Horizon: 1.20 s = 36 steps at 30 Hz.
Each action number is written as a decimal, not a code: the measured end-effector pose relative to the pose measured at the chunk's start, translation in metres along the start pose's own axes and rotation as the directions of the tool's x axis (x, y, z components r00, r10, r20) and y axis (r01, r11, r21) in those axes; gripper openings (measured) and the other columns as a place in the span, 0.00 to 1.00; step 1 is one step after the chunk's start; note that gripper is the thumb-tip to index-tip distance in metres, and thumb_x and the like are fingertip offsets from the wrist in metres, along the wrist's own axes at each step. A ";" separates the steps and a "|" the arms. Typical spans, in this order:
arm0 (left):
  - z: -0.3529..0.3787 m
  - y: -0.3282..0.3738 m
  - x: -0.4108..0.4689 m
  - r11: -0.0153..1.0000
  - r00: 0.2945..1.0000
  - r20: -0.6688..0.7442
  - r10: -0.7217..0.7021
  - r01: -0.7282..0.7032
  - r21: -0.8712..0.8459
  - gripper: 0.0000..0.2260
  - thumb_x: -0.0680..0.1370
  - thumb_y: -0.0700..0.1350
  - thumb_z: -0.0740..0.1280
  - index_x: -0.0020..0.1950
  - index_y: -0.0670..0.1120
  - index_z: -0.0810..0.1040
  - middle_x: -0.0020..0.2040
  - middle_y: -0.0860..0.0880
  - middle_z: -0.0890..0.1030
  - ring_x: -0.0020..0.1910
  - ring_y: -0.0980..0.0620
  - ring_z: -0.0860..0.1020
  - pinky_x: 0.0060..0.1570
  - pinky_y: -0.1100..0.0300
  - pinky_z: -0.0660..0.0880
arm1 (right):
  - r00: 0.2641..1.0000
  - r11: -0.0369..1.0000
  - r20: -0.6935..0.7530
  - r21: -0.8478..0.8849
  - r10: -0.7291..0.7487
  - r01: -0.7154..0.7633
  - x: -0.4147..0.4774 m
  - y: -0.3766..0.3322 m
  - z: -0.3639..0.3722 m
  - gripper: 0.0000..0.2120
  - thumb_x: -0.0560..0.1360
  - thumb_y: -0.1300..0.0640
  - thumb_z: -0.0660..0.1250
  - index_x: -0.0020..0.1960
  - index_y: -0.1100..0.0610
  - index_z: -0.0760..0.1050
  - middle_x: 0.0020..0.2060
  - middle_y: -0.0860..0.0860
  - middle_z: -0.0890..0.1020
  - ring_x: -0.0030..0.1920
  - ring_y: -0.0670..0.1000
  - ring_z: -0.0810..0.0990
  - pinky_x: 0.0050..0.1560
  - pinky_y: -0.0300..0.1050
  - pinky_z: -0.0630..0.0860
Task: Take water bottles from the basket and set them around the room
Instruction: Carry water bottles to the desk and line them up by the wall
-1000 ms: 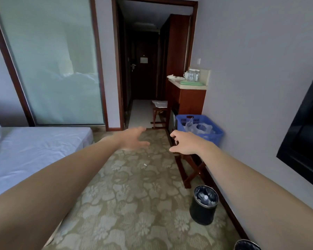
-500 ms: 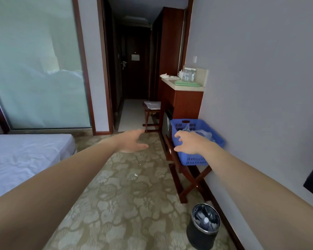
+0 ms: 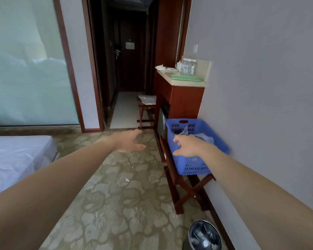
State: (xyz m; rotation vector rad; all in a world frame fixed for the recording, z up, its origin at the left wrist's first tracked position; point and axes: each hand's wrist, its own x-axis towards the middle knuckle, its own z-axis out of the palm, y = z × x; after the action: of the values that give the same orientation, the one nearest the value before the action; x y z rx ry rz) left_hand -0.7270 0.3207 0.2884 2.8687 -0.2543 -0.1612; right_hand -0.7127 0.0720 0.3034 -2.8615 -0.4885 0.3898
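Fingers point(image 3: 176, 139) spread on both hands: right hand point(image 3: 187, 148) by the near rim of the basket point(image 3: 193, 166), left hand point(image 3: 127, 141) over carpet point(image 3: 116, 199).

Perforated blue plastic basket point(image 3: 192, 165), glossy wooden stand point(image 3: 181, 193)

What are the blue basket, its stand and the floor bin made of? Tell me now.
Blue basket: looks like moulded plastic, matte, slotted walls. Stand: apparently varnished reddish-brown wood, crossed legs. Bin: dark wall, shiny rim, possibly metal; crinkled plastic liner inside.
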 end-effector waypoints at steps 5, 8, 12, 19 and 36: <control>-0.004 -0.016 0.080 0.998 0.999 0.002 0.052 -0.052 -0.042 0.36 0.78 0.60 0.64 0.80 0.49 0.52 0.78 0.48 0.60 0.76 0.48 0.61 0.71 0.55 0.61 | 0.999 0.999 -0.044 -0.007 0.032 -0.032 0.072 0.023 -0.019 0.27 0.77 0.51 0.67 0.73 0.56 0.64 0.62 0.54 0.76 0.60 0.55 0.76 0.52 0.45 0.71; -0.013 -0.029 0.133 0.995 0.995 0.028 0.095 -0.093 -0.047 0.36 0.78 0.60 0.64 0.80 0.48 0.51 0.79 0.48 0.58 0.76 0.49 0.60 0.72 0.55 0.59 | 0.996 0.998 -0.067 -0.007 0.061 -0.062 0.118 0.031 -0.031 0.29 0.76 0.50 0.68 0.74 0.55 0.62 0.65 0.53 0.74 0.63 0.55 0.74 0.62 0.50 0.73; -0.034 -0.048 0.206 0.990 0.989 0.056 0.134 -0.132 -0.042 0.36 0.79 0.59 0.63 0.80 0.47 0.51 0.79 0.48 0.58 0.76 0.49 0.60 0.71 0.56 0.60 | 0.991 0.995 -0.090 0.000 0.101 -0.101 0.182 0.039 -0.051 0.29 0.76 0.51 0.68 0.73 0.55 0.63 0.64 0.54 0.76 0.61 0.55 0.76 0.63 0.53 0.73; -0.048 -0.072 0.319 0.978 0.972 0.109 0.210 -0.209 -0.021 0.35 0.78 0.60 0.63 0.79 0.47 0.53 0.78 0.47 0.59 0.75 0.48 0.62 0.72 0.51 0.63 | 0.978 0.987 -0.138 0.039 0.158 -0.154 0.269 0.061 -0.070 0.29 0.77 0.51 0.67 0.74 0.55 0.63 0.68 0.54 0.73 0.64 0.55 0.74 0.64 0.52 0.72; 0.001 0.007 0.553 0.914 0.851 0.340 0.400 -0.399 -0.076 0.34 0.81 0.57 0.61 0.80 0.46 0.50 0.80 0.49 0.53 0.77 0.50 0.56 0.73 0.58 0.57 | 0.924 0.924 -0.050 0.085 0.378 -0.373 0.398 0.224 -0.098 0.30 0.78 0.50 0.66 0.75 0.57 0.61 0.71 0.55 0.69 0.69 0.56 0.70 0.67 0.49 0.68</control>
State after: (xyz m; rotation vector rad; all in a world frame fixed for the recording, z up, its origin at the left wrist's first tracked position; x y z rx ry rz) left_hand -0.1871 0.2109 0.2412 2.6895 -0.9094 -0.5891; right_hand -0.2565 -0.0112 0.2513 -2.8768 0.0932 0.3628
